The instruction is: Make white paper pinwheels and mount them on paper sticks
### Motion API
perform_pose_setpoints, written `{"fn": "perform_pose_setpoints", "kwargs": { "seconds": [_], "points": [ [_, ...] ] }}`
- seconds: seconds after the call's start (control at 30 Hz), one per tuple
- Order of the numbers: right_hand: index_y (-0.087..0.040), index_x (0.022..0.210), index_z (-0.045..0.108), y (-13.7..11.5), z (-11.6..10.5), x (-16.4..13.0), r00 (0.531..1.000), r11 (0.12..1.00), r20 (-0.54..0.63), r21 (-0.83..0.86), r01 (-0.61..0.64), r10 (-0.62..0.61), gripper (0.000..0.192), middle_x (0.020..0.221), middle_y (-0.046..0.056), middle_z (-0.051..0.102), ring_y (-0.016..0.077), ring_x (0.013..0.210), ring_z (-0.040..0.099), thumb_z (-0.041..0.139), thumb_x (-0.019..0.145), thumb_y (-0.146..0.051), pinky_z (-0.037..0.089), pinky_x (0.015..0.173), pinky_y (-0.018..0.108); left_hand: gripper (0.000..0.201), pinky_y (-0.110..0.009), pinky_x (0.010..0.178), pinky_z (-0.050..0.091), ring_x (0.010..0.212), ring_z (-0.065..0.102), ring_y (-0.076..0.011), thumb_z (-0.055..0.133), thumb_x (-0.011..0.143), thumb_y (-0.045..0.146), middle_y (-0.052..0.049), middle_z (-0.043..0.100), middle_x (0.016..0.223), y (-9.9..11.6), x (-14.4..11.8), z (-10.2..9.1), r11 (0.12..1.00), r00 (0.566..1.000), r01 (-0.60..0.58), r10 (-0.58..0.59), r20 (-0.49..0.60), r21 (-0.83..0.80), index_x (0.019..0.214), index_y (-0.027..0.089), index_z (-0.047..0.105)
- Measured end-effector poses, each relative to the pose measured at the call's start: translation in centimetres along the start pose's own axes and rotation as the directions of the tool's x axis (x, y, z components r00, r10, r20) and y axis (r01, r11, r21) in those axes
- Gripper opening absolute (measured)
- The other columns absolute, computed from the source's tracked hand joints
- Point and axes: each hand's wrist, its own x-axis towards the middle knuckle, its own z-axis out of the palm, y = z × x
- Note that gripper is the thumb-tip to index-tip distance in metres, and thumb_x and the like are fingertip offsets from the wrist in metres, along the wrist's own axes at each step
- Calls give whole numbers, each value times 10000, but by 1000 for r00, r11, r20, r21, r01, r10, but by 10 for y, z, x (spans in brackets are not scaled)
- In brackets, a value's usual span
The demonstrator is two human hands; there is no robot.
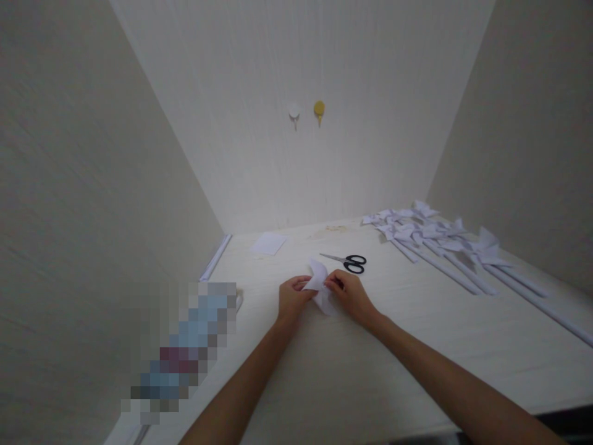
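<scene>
Between my hands, just above the white table, is a white paper pinwheel (319, 270) with its blades folded out. My left hand (294, 298) is closed on its left side, the fingers partly behind the paper. At the pinwheel's middle, my right hand (348, 294) pinches with thumb and fingertips; whether a small pin is between them I cannot tell. Scissors (354, 264) with black handles lie just beyond my right hand, blades pointing left. A square sheet of white paper (269, 243) rests farther back on the left.
Several finished paper pinwheels (486, 248) on rolled paper sticks (532, 300) lie along the table's right side. A rolled paper stick (215, 258) lies by the left wall. A blurred-out bluish object (194, 334) is at front left. Two hooks, one yellow (319, 109), are on the back wall.
</scene>
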Motion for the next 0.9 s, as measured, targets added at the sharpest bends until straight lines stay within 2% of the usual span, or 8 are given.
{"fn": "perform_pose_setpoints", "kwargs": {
  "seconds": [0.23,0.5,0.8,0.9],
  "points": [
    [-150,614,518,0,1,0,999,1000,46,8,-15,14,107,545,-24,483,96,517,413,485,715,-161,303,494,199,269,-197,500,448,517,582,-125,601,418,-21,-7,646,551,-1,3,1,1000,1000,17,-17,-18,-13,651,111,617],
    [-155,583,500,-3,-1,0,996,999,-86,-29,-31,28,132,542,-17,487,103,516,420,493,713,-176,313,493,206,259,-205,510,461,515,589,-126,626,435,7,-21,659,580,-3,3,0,998,999,36,-35,14,-51,673,107,619],
    [-148,589,520,-2,0,0,995,999,-97,-25,-31,28,122,553,-9,508,105,524,439,502,707,-175,324,502,207,263,-210,497,456,513,589,-131,629,442,15,-31,661,591,-1,2,0,997,997,74,-73,31,-38,686,112,620],
    [-146,583,525,0,0,0,995,998,-75,6,-61,61,129,530,-15,499,100,504,433,507,704,-188,320,482,201,260,-204,490,450,500,583,-125,624,437,9,-27,655,573,-1,2,0,996,997,75,-74,26,-37,677,110,618]
  ]
}}
